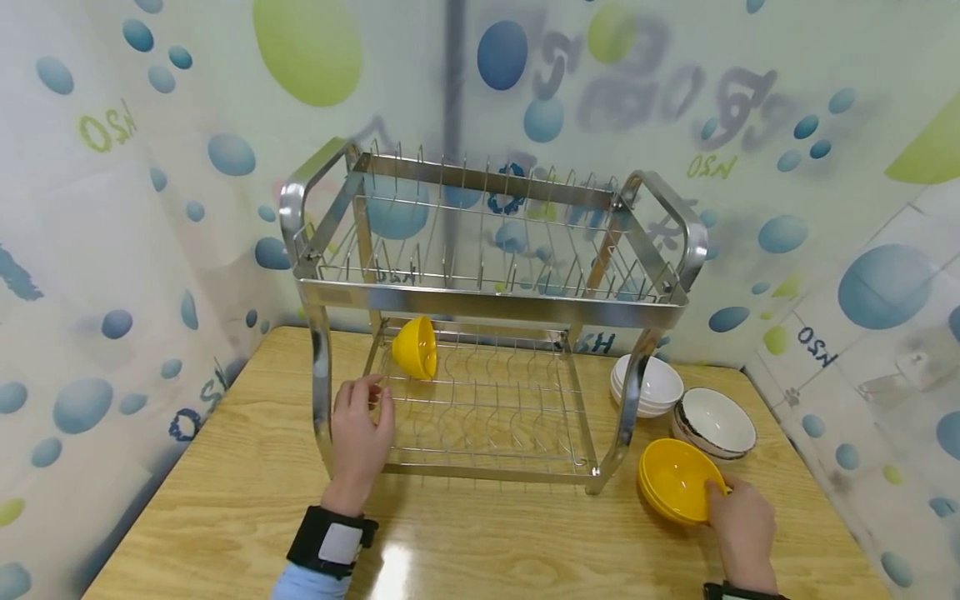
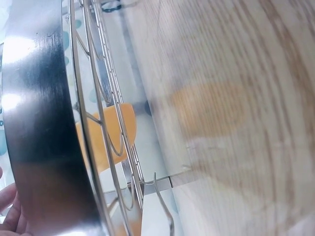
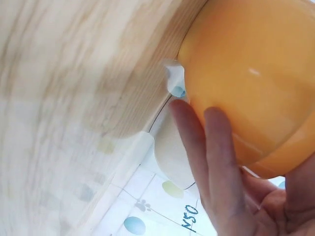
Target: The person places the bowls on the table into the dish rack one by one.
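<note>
My right hand (image 1: 742,521) pinches the rim of a yellow bowl (image 1: 678,479), one of a small nested stack at the table's right. In the right wrist view, its fingers (image 3: 221,157) lie along the outside of the yellow bowl (image 3: 256,73). My left hand (image 1: 360,421), fingers loosely bent, is at the front left of the steel dish rack (image 1: 487,477), holding nothing. Just beyond its fingertips, another yellow bowl (image 1: 408,350) stands tipped on its side in the lower tier. The left wrist view shows that yellow bowl (image 2: 114,127) behind the rack's wires.
White bowls (image 1: 652,383) are stacked to the right of the rack. In front of them sits a white bowl with a dark rim (image 1: 720,421), close behind the yellow stack. The rack's upper tier (image 1: 487,304) overhangs the lower one. A patterned curtain (image 1: 225,200) borders the wooden table.
</note>
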A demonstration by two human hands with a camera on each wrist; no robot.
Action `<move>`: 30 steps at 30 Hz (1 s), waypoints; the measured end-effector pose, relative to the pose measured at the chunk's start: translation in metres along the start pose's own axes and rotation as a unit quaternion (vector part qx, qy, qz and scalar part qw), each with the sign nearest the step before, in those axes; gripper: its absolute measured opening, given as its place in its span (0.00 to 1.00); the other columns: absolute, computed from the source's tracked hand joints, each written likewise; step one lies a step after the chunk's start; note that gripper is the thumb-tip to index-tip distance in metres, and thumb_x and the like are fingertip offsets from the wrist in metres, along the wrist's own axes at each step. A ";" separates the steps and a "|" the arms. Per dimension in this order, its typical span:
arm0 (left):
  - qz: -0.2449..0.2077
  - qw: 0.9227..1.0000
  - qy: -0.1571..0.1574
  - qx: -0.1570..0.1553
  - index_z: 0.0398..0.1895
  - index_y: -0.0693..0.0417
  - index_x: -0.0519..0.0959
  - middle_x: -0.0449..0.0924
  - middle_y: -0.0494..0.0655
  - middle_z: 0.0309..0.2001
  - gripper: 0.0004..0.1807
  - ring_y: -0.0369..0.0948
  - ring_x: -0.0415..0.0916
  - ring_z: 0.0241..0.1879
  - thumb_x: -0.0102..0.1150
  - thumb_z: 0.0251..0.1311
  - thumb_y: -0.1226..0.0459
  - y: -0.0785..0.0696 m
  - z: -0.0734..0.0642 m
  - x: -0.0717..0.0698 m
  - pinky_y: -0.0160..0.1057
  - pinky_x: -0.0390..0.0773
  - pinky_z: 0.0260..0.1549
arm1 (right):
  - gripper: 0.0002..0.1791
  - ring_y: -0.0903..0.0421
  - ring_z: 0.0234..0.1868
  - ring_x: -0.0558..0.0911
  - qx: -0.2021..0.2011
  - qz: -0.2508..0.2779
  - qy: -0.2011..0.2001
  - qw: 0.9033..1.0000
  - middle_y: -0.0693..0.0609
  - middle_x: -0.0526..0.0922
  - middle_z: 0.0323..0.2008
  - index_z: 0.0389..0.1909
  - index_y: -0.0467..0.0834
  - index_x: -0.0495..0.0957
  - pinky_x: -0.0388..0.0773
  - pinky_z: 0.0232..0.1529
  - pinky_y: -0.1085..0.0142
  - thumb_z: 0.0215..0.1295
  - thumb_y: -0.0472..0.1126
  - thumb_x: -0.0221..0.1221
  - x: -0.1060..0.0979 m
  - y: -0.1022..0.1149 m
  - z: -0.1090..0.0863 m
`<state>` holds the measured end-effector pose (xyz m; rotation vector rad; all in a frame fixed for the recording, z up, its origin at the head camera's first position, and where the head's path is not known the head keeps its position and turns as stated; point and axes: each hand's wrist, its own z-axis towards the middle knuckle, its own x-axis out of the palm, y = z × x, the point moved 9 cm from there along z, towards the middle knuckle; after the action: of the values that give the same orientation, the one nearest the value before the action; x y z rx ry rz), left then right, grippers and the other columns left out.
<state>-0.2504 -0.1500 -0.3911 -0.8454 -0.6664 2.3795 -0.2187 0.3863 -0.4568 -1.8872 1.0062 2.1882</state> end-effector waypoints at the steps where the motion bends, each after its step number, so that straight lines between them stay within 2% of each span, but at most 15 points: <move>1: 0.000 1.000 0.000 0.000 0.44 0.66 0.78 0.73 0.56 0.35 0.11 0.46 0.73 0.31 0.58 0.59 0.69 0.000 0.000 0.000 0.43 0.76 0.27 | 0.21 0.29 0.46 0.75 -0.007 0.001 -0.007 1.000 0.26 0.76 0.47 0.51 0.25 0.73 0.72 0.43 0.42 0.64 0.39 0.51 -0.002 0.001 0.000; 9: -0.003 1.000 0.000 -0.003 0.44 0.66 0.77 0.73 0.56 0.34 0.11 0.47 0.72 0.31 0.58 0.59 0.69 -0.001 0.001 0.000 0.43 0.77 0.28 | 0.19 0.28 0.44 0.75 -0.022 -0.001 -0.037 0.999 0.27 0.77 0.45 0.49 0.28 0.75 0.71 0.40 0.42 0.65 0.39 0.50 -0.010 0.004 -0.004; 18: -0.011 1.000 -0.001 0.005 0.44 0.65 0.77 0.73 0.55 0.34 0.11 0.47 0.73 0.31 0.56 0.60 0.69 -0.006 0.000 0.004 0.43 0.77 0.28 | 0.20 0.31 0.44 0.76 0.017 -0.004 -0.064 0.998 0.29 0.78 0.47 0.49 0.27 0.75 0.72 0.40 0.44 0.68 0.40 0.49 -0.020 0.004 -0.005; 26: -0.012 1.000 0.014 -0.010 0.44 0.65 0.76 0.72 0.55 0.35 0.11 0.46 0.71 0.33 0.56 0.61 0.68 -0.007 -0.001 0.012 0.42 0.75 0.29 | 0.18 0.29 0.39 0.76 -0.004 -0.018 -0.109 0.994 0.27 0.78 0.43 0.47 0.27 0.75 0.71 0.37 0.42 0.69 0.38 0.48 -0.028 0.013 -0.011; 30: -0.017 1.000 0.016 -0.012 0.44 0.66 0.76 0.72 0.55 0.35 0.11 0.46 0.71 0.34 0.56 0.61 0.69 -0.008 -0.001 0.013 0.42 0.76 0.30 | 0.18 0.28 0.39 0.76 -0.011 -0.007 -0.131 0.991 0.26 0.78 0.42 0.48 0.27 0.74 0.70 0.36 0.41 0.70 0.38 0.47 -0.032 0.016 -0.013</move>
<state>-0.2561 -0.1357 -0.3923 -0.8723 -0.6916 2.3273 -0.2074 0.3777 -0.4210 -1.5541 0.9220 2.3672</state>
